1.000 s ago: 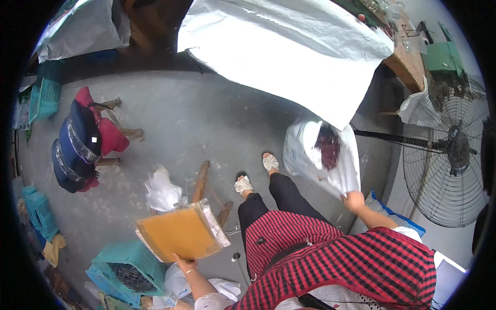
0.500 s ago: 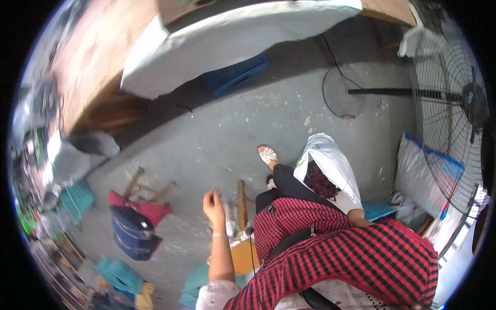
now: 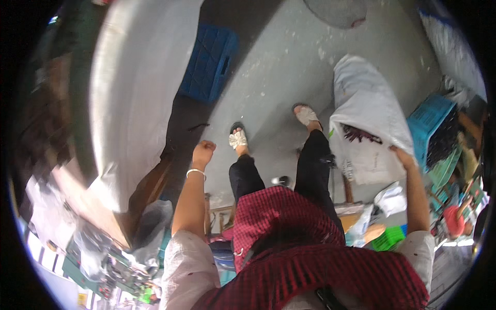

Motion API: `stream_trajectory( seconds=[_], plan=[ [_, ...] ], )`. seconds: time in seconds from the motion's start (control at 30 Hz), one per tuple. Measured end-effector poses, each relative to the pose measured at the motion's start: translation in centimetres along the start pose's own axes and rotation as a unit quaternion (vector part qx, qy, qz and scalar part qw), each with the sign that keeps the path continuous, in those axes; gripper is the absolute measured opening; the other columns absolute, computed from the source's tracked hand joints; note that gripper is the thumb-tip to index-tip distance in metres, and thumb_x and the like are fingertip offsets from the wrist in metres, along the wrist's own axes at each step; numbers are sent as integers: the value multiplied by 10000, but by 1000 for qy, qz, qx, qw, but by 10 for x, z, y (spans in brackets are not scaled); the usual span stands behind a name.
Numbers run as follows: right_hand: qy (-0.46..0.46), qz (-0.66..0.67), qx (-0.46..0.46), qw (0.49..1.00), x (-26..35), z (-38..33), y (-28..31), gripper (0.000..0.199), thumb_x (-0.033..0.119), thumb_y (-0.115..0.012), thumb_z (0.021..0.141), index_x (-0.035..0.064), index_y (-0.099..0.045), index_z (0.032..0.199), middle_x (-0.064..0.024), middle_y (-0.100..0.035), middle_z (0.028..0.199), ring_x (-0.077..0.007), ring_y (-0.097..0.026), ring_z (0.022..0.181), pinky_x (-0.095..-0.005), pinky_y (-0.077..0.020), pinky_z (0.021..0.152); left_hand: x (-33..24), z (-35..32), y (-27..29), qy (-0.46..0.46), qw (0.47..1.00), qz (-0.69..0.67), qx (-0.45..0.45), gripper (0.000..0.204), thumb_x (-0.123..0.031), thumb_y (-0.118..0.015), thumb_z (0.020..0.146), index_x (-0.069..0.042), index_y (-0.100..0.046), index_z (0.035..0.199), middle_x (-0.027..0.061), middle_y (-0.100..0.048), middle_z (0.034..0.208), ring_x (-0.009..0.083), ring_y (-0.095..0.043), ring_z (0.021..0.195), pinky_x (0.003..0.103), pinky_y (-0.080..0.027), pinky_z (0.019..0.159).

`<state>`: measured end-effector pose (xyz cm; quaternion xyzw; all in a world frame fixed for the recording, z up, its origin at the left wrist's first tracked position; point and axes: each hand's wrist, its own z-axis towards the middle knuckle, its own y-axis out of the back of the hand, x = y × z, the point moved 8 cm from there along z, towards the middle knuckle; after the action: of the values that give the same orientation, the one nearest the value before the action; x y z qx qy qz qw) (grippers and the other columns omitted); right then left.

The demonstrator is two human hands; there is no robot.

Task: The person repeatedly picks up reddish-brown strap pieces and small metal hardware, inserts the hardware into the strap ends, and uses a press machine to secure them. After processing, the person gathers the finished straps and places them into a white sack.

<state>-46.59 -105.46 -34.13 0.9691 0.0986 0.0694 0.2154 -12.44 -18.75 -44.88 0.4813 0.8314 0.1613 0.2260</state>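
Observation:
My right hand grips the open edge of a large white sack beside my right leg. Dark maroon, stringy-looking pieces show in the sack's mouth; the rest of its contents is hidden. On the other side, my left hand hangs free in front of me, its fingers curled in with nothing visible in them. A pale band circles that wrist.
Left of me runs a table draped with a white sheet, a blue crate partly under it. At right stand a turquoise basket with dark pieces and a bright green basket. A round fan base lies ahead on the grey floor.
My body has turned, bringing the draped table to my left side. The sack, with my right hand on it, now shows more fully at right. Both feet have shifted on the floor.

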Motion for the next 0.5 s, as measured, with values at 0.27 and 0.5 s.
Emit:
stream_trajectory(
  seconds=[0.27,0.5],
  plan=[
    [-15,221,-247,943,-12,8,-76,545,307,-679,897,18,-627,1356,-149,-613,1394,-280,-530,1330,-395,-362,1152,72,129,-36,-4,979,199,31,378,-381,-679,912,-116,-715,1178,167,-735,1156,345,-686,1113,435,-538,956],
    [-41,292,-300,907,-33,21,-157,517,275,-654,907,22,-613,1356,-148,-613,1383,-287,-539,1312,-412,-385,1121,84,194,-60,-6,930,363,-45,694,-218,-733,880,-118,-460,1510,189,-450,1562,371,-484,1393,443,-424,1158]
  ],
)
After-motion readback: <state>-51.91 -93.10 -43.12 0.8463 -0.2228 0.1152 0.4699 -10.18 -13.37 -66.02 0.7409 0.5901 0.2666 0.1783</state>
